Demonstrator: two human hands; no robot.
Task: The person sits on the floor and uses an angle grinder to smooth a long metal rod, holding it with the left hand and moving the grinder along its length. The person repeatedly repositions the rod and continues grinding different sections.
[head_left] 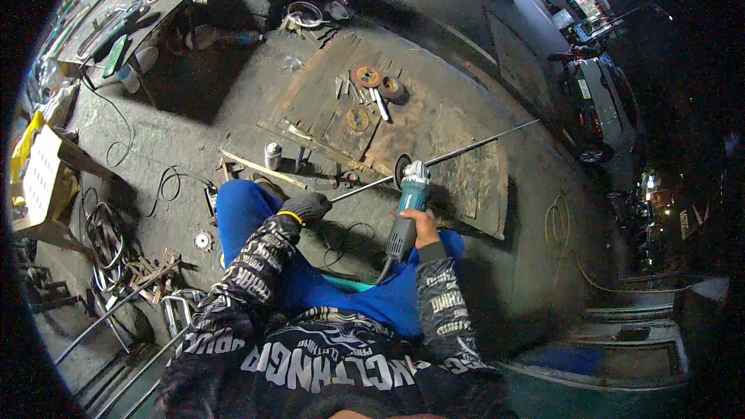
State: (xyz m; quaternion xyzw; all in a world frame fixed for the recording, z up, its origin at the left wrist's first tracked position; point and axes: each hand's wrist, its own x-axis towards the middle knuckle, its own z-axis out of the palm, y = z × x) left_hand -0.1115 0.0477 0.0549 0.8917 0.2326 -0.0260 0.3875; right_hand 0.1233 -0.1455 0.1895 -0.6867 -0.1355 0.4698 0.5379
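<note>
My left hand [306, 208], in a dark grey glove with a yellow cuff edge, is closed around the near end of a long thin metal rod [473, 145]. The rod slants away to the far right over a worn wooden board [326, 101]. Bare and wrapped round the body of a teal and grey angle grinder [413, 197], my right hand [423, 228] holds it upright in the picture, head away from me. The grinder's disc [402, 171] is at the rod, but I cannot tell whether they touch. Its cord drops between my knees.
On the board lie a reddish disc [367, 76], a worn brown disc [358, 119], a tape roll [393, 89] and several short pale pieces. A spray can [272, 155] stands beyond my left knee. Coiled cable [105, 233] and a perforated stool [43, 178] are at left.
</note>
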